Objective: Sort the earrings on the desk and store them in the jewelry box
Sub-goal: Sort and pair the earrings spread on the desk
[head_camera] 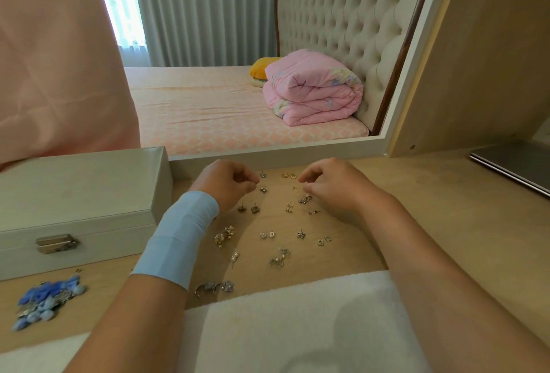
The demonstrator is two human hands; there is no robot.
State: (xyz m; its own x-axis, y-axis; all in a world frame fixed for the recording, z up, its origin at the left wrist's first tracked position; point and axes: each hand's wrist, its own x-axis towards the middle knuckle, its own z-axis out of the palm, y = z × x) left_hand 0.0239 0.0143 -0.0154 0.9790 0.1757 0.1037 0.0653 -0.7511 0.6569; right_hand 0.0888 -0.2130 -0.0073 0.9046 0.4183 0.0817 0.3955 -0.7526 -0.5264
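Several small earrings lie in loose pairs on the light wooden desk (416, 194): gold hoops (289, 175) at the back, square studs (248, 209), pearl clusters (223, 235), silver pieces (215, 287) near the front. The white jewelry box (74, 194) stands closed at the left, its metal clasp (56, 243) facing me. My left hand (226, 185), with a blue wrist band, hovers curled beside a small stud (263, 175). My right hand (336, 185) hovers curled next to the hoops. Whether either pinches an earring I cannot tell.
A heap of blue and silver jewellery (44, 298) lies at the front left. A white cloth (297, 328) covers the near edge. A mirror (268, 60) stands behind the desk. A grey laptop (515, 164) rests at the far right.
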